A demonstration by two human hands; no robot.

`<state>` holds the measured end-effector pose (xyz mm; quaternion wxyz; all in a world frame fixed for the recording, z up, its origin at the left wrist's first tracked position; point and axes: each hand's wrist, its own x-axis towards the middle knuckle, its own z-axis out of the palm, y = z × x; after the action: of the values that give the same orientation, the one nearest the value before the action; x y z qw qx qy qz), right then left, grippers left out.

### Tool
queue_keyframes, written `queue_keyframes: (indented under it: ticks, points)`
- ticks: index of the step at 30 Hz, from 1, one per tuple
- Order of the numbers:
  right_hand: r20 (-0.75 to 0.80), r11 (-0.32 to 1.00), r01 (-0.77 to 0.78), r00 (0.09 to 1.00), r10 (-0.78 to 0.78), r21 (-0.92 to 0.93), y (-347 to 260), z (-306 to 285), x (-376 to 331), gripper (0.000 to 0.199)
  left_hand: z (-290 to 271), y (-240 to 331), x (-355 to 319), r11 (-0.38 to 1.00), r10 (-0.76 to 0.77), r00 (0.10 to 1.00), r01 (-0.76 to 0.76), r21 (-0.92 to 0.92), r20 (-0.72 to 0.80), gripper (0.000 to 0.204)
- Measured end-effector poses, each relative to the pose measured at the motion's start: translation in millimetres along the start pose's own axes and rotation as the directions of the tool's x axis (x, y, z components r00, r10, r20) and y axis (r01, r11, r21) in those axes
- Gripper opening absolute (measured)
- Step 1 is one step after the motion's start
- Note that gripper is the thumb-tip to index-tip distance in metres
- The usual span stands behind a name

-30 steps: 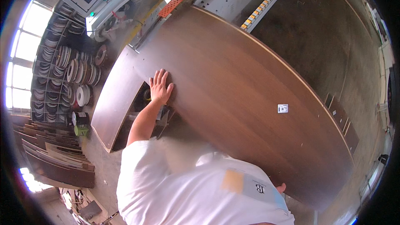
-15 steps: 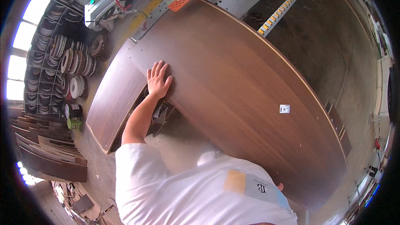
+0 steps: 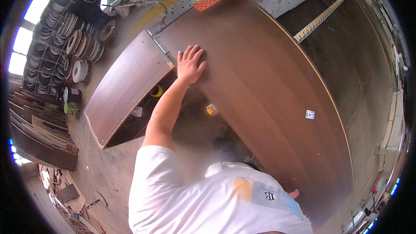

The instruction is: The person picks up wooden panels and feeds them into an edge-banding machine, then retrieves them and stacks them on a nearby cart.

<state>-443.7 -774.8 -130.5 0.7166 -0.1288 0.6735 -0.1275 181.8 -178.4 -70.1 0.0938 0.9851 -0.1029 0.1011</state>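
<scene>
A large dark brown wood-grain panel (image 3: 260,73) stretches from the machine at the far side down to the lower right. My left hand (image 3: 190,66) lies flat on it near its left edge, fingers spread, holding nothing. At the lower right, only a small part of my right hand (image 3: 294,193) shows past my shirt, touching the panel near its close edge. Its other fingers are hidden. A small white printed label (image 3: 310,114) is stuck on the panel's right half. Left of my left arm stands a brown-topped box-like bench (image 3: 130,78), open on its near side.
An orange perforated bracket (image 3: 212,0) sits over the panel's far end. A slanting roller rail (image 3: 320,17) runs at the far right. Inside the bench is a yellow ring-shaped roll (image 3: 157,91). Edging coils (image 3: 80,70) fill a rack at left, above stacked boards (image 3: 47,134).
The panel has slid clear of the bench, uncovering the bench's corner and a metal strip. My left hand has moved forward and right, still flat on the panel. The view has turned slightly.
</scene>
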Motion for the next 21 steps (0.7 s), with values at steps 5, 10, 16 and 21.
queue_keyframes:
  ticks: [5,10,16,21]
  points:
    - [-0.116,0.986,0.096,0.99,-0.08,0.139,7,99,-25,0.067,19,21,40,1.0,-0.001,1.0,0.001,-0.007,-0.023,0.058]
    - [-0.021,0.978,0.206,0.978,-0.206,0.017,0,141,-38,0.064,31,49,75,1.0,0.006,0.999,-0.007,-0.026,-0.038,0.055]
    - [0.315,0.18,0.484,0.765,-0.561,-0.856,49,77,-47,0.072,69,85,74,0.971,0.116,0.987,-0.136,-0.195,-0.112,0.05]
    - [0.317,0.285,0.379,0.917,-0.241,-0.88,142,40,-112,0.078,137,71,7,0.912,0.06,0.993,-0.012,-0.41,0.106,0.084]
